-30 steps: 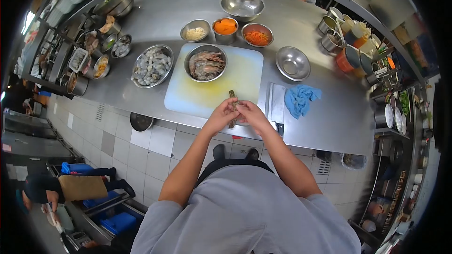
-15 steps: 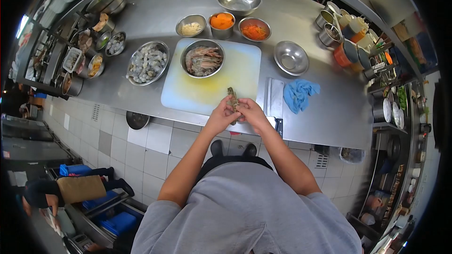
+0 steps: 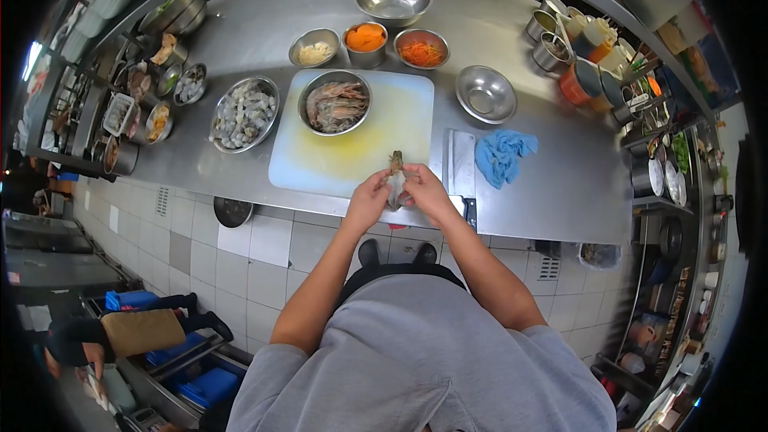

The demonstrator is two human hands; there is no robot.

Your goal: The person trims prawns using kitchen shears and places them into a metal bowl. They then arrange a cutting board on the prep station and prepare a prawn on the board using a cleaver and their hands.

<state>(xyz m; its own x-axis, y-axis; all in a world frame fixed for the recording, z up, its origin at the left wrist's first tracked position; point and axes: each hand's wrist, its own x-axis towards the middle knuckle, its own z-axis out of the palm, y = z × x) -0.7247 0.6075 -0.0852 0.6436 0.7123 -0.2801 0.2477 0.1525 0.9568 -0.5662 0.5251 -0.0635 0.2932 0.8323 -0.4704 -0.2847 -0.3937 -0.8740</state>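
Between my left hand point(image 3: 368, 198) and my right hand point(image 3: 427, 194) is a prawn point(image 3: 396, 182), held at the front edge of the cutting board point(image 3: 400, 104). Fingers of both hands pinch it from either side, with the dark tail end pointing away from me and greyish flesh showing below. On the board stands a steel bowl of reddish-brown prawn heads or whole prawns point(image 3: 336, 106); which, I cannot tell. Left of the board, another bowl holds pale peeled prawns point(image 3: 242, 114). A cleaver point(image 3: 461, 162) lies right of the board, its black handle towards me.
A blue cloth point(image 3: 504, 157) lies beside the cleaver. Behind the board stand bowls of chopped garlic-like pieces point(image 3: 314, 54), orange slices point(image 3: 366, 37) and orange shreds point(image 3: 420, 53). Steel bowls point(image 3: 486, 94) stand right and back. One person sits across the table; another bends at lower left.
The prawn has turned in my fingers and now shows pale flesh where brown shell faced up. My hands stay close together; the view has shifted slightly.
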